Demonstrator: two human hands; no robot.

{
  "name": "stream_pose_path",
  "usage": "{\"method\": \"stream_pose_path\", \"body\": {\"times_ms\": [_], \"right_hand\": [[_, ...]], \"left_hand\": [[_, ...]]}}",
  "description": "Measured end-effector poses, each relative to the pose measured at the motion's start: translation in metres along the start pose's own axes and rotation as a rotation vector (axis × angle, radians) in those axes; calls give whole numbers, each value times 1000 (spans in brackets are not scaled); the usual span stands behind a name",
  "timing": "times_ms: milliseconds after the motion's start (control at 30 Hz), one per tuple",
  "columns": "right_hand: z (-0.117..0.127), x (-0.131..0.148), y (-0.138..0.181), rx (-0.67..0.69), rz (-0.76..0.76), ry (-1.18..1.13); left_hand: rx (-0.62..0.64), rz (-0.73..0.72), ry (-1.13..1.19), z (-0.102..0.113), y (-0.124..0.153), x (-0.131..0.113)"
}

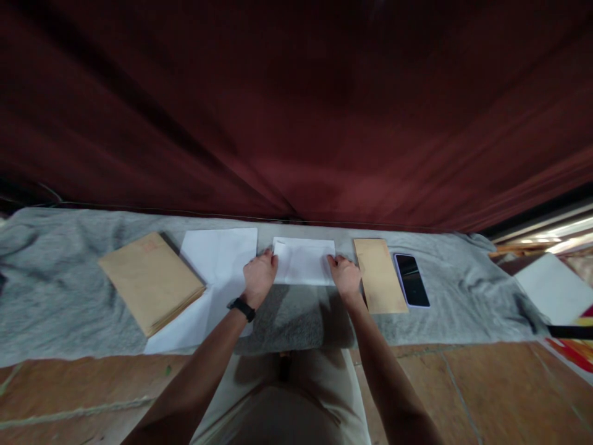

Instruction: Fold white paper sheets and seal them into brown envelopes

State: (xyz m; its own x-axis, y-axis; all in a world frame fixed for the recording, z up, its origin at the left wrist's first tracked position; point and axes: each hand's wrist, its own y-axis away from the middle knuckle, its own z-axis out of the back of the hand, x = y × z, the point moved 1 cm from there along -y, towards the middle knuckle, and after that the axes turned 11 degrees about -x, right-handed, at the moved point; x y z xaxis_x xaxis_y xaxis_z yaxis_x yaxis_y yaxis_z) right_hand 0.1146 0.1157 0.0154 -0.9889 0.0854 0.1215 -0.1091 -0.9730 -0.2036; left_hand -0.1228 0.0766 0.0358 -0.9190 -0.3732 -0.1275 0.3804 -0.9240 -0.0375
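Observation:
A folded white sheet of paper [304, 262] lies crosswise in front of me on the grey cloth. My left hand [260, 272] grips its left edge, fingers curled, with a dark watch on that wrist. At the sheet's right edge my right hand [345, 273] pinches it, thumb on top. Left of my left hand are larger white sheets [222, 253], partly under a stack of brown envelopes [151, 278]. Close to my right hand lies a single brown envelope [380, 276], upright to my view.
A phone [412, 280] with a purple edge lies right of the single envelope. The grey cloth [467, 290] covers the long surface. A dark red curtain-like backdrop [296, 123] rises behind it. At far right is a white flat object [556, 287]. Tiled floor [445, 389] shows below.

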Motion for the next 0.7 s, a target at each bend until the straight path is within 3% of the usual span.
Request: {"method": "stream_pose_path", "body": {"times_ms": [367, 700], "right_hand": [[-7, 5, -12, -11, 40, 53], [-8, 10, -15, -29, 9, 30]], "left_hand": [[-62, -31, -10, 0, -9, -3], [-38, -27, -9, 1, -14, -7]]}}
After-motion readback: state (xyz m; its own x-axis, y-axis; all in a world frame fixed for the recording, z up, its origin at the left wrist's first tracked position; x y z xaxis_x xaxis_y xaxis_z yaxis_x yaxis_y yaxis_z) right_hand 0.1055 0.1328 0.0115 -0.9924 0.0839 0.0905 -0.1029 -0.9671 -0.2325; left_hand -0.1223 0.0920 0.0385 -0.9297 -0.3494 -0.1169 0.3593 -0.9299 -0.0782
